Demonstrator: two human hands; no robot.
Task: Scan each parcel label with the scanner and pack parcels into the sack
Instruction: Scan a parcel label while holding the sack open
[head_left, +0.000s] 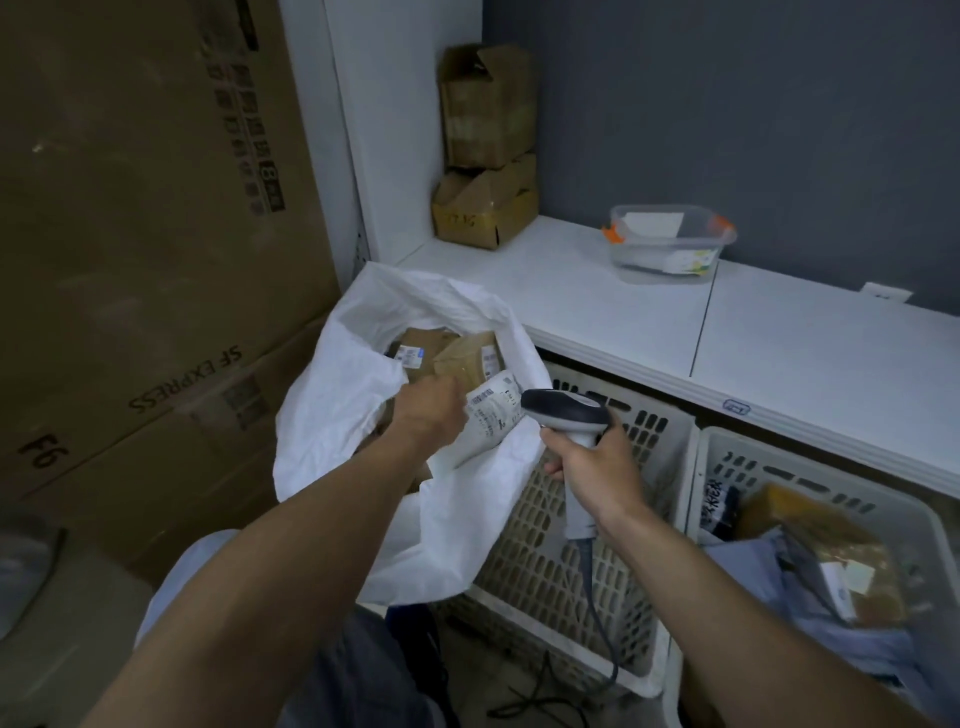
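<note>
Head view: left hand (430, 410), grip clamped on white parcel (488, 431) over sack (337, 415) mouth; right hand (592, 465), grip clamped on scanner (563, 413), its head just right of the label (497, 404).

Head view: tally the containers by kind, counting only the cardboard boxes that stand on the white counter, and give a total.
White sack: 1
White slotted crates: 2
Clear plastic tub: 1
Cardboard boxes on the counter: 2
Total: 6
</note>
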